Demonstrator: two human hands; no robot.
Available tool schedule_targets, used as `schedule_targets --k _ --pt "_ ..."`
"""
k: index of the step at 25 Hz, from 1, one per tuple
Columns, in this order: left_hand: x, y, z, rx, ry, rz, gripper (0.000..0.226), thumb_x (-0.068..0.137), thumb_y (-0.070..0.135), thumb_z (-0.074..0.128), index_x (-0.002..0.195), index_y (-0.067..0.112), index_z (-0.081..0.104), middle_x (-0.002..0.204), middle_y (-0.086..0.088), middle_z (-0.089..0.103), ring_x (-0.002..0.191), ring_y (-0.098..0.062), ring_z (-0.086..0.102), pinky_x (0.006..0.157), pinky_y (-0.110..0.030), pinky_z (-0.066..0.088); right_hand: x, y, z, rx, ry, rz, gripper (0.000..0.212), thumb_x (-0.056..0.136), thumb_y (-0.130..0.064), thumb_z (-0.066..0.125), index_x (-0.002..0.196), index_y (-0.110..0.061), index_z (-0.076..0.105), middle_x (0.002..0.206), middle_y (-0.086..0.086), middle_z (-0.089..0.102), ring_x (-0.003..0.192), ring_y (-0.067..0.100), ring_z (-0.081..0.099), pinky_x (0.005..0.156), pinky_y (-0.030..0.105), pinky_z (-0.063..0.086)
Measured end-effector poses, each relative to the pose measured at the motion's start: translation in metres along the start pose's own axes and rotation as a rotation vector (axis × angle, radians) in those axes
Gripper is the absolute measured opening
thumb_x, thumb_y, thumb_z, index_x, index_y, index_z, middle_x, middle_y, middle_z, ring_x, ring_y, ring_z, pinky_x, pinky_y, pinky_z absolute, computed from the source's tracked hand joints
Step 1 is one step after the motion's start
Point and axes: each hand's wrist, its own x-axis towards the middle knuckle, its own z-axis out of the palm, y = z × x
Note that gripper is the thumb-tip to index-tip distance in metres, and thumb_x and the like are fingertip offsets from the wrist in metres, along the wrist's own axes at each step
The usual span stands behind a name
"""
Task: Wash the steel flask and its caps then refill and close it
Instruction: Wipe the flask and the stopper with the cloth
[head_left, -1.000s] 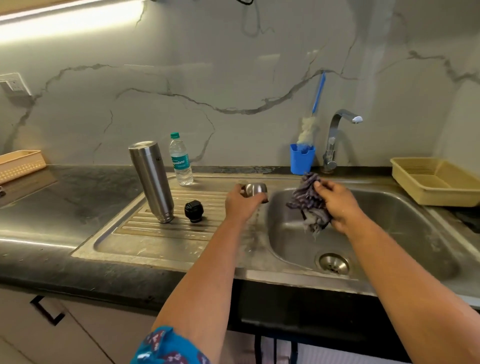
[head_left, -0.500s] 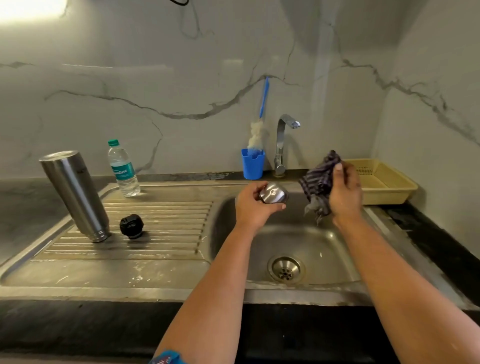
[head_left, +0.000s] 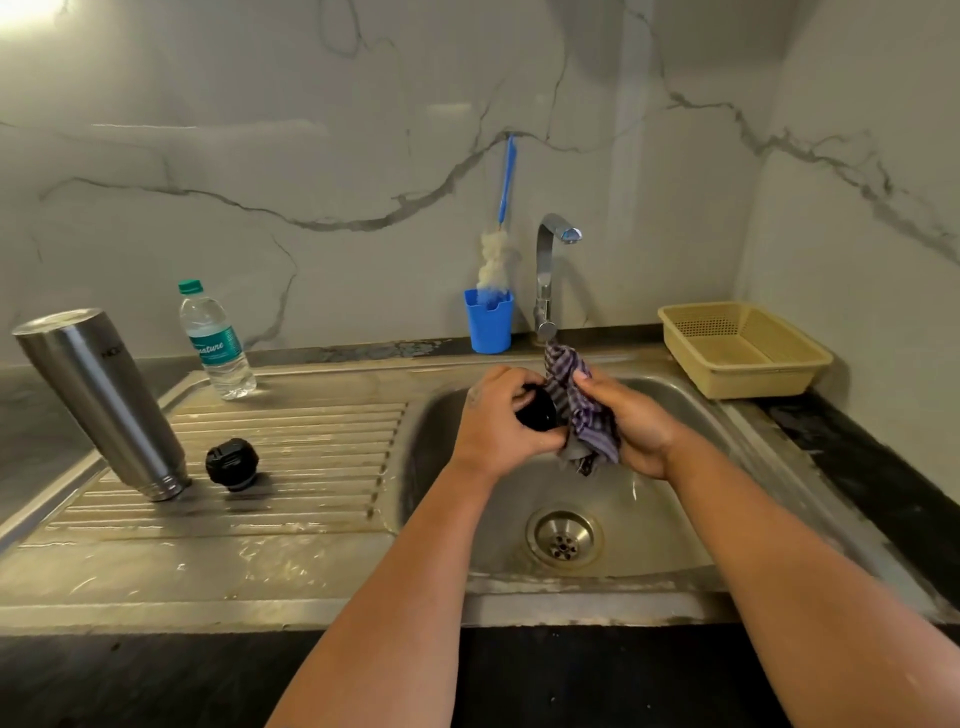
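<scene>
The steel flask (head_left: 101, 400) stands upside down on the ribbed draining board (head_left: 291, 467), with its black inner cap (head_left: 231, 463) lying just to its right. Over the sink basin (head_left: 649, 525), my left hand (head_left: 501, 421) grips the flask's outer cap (head_left: 537, 409), whose dark inside faces me. My right hand (head_left: 631, 426) holds a striped purple cloth (head_left: 576, 405) pressed against the cap's open side. Both hands meet just below the tap (head_left: 550, 275). No running water is visible.
A plastic water bottle (head_left: 215, 340) stands at the back of the draining board. A blue cup (head_left: 488, 322) with a bottle brush (head_left: 498, 249) sits left of the tap. A beige basket (head_left: 743, 348) rests on the black counter at the right. The drain (head_left: 564, 538) lies below my hands.
My left hand has carried the outer cap from the draining board's edge to over the basin and turned its opening towards me. My right hand has brought the cloth against it. The view shifted right.
</scene>
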Motion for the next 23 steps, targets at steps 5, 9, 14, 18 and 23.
schedule_targets --k 5,9,14,18,23 --pt "-0.003 0.006 -0.004 -0.189 -0.058 -0.056 0.057 0.060 0.012 0.094 0.104 0.018 0.058 0.110 0.000 0.064 0.102 -0.008 0.064 0.088 -0.015 0.051 -0.003 0.003 -0.008 0.194 -0.128 0.067 0.053 0.085 -0.032 0.065 0.131 -0.008 0.055 0.129 0.022 0.059 0.113 0.033 0.060 0.092 0.047 0.051" --pt "-0.006 0.009 -0.005 -0.147 -0.084 -0.096 0.075 0.060 0.022 0.095 0.120 0.018 0.050 0.119 0.009 0.059 0.105 0.000 0.062 0.086 -0.017 0.054 0.003 0.003 -0.002 -0.020 0.009 -0.073 0.065 0.071 -0.017 0.080 0.130 -0.008 0.054 0.123 0.024 0.062 0.107 0.034 0.064 0.086 0.041 0.055" --pt "-0.002 0.003 0.005 -0.355 0.045 -0.522 0.035 0.086 0.043 0.072 0.106 0.014 0.070 0.097 0.000 0.075 0.090 -0.019 0.072 0.080 -0.031 0.056 -0.001 -0.001 -0.003 0.018 0.203 -0.193 0.045 0.072 -0.020 0.075 0.115 -0.022 0.058 0.112 0.013 0.067 0.099 0.029 0.068 0.079 0.044 0.058" --pt "-0.003 0.010 0.007 -0.636 -0.006 -0.637 0.015 0.099 0.013 0.057 0.097 0.011 0.072 0.088 -0.006 0.073 0.082 -0.017 0.068 0.075 -0.031 0.055 0.000 0.008 0.005 -0.243 0.234 -0.173 0.041 0.085 -0.035 0.068 0.124 -0.031 0.054 0.116 0.005 0.067 0.102 0.020 0.068 0.083 0.037 0.057" --pt "0.000 0.015 0.000 -0.806 0.025 -0.682 0.014 0.095 0.020 0.064 0.099 0.008 0.069 0.098 -0.012 0.074 0.095 -0.024 0.070 0.087 -0.037 0.058 -0.002 0.008 0.010 -0.297 0.301 -0.163 0.038 0.089 -0.037 0.063 0.125 -0.033 0.051 0.120 0.005 0.064 0.100 0.017 0.066 0.079 0.032 0.057"
